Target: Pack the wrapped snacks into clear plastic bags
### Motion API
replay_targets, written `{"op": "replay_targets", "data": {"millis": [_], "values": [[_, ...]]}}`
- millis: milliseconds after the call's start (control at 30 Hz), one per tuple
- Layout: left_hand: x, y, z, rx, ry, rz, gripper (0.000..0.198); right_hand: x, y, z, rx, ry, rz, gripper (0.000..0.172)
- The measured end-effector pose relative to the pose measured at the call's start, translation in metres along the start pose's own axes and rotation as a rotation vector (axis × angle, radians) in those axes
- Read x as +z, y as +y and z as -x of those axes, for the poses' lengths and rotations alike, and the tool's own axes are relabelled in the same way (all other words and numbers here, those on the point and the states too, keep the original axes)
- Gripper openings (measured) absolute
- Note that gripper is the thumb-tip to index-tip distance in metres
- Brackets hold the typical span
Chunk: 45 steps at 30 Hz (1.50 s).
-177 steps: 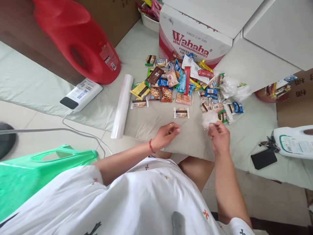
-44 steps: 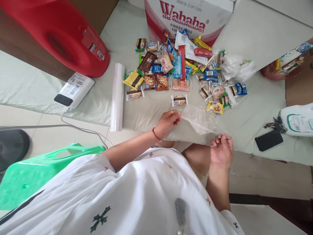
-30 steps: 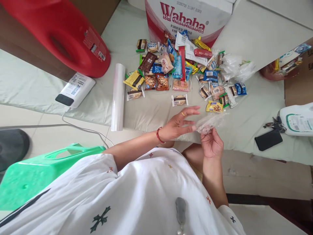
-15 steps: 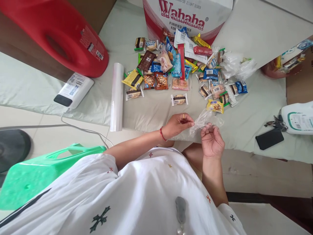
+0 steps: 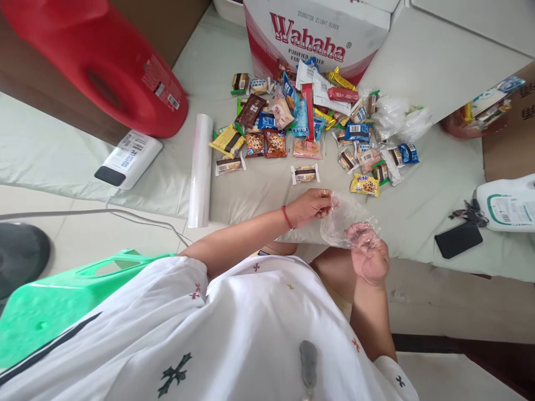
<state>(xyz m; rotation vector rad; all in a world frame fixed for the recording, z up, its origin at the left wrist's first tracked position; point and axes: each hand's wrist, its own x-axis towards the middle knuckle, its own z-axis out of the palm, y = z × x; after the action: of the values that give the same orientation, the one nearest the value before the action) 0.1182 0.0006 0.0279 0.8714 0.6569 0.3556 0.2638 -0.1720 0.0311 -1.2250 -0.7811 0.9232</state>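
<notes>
A thin clear plastic bag [image 5: 340, 223] is stretched between my two hands above the table's front edge. My left hand [image 5: 311, 207], with a red cord on the wrist, pinches the bag's upper left edge. At its lower right side, my right hand [image 5: 370, 253] is palm up with curled fingers gripping the film. Some of that film covers the right fingertips; whether they are inside the bag I cannot tell. Just beyond the bag lie a yellow cookie packet [image 5: 365, 185] and a small wrapped biscuit [image 5: 305, 174]. Behind them spreads a heap of wrapped snacks [image 5: 271, 117].
A roll of plastic bags [image 5: 200, 172] lies left of the snacks, near a red jug [image 5: 163, 106] and a white device [image 5: 129, 159]. At the back stands a Wahaha carton [image 5: 313, 33]. On the right are a black phone [image 5: 458, 240], keys and a white bottle [image 5: 507, 203].
The bag has been spread wider between my hands. My right hand has moved slightly down and right, and film now covers its fingers. My left hand keeps its pinch.
</notes>
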Motion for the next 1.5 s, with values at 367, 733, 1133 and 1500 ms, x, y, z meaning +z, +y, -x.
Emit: {"op": "replay_targets", "data": {"millis": [367, 733, 1133, 1500], "values": [[0.023, -0.014, 0.024, 0.724, 0.217, -0.649, 0.019, 0.022, -0.008, -0.019, -0.044, 0.038, 0.416, 0.076], [-0.004, -0.003, 0.026, 0.222, 0.449, 0.351, 0.034, 0.003, 0.004, -0.015, -0.005, 0.486, -0.086, 0.027], [-0.002, 0.022, 0.015, 0.223, 0.588, 0.449, 0.035, -0.022, 0.007, 0.033, 0.083, 0.427, 0.249, 0.024], [0.002, 0.01, 0.022, 0.364, 0.517, 0.142, 0.035, 0.039, -0.017, -0.008, -0.201, -0.163, 0.785, 0.014]]}}
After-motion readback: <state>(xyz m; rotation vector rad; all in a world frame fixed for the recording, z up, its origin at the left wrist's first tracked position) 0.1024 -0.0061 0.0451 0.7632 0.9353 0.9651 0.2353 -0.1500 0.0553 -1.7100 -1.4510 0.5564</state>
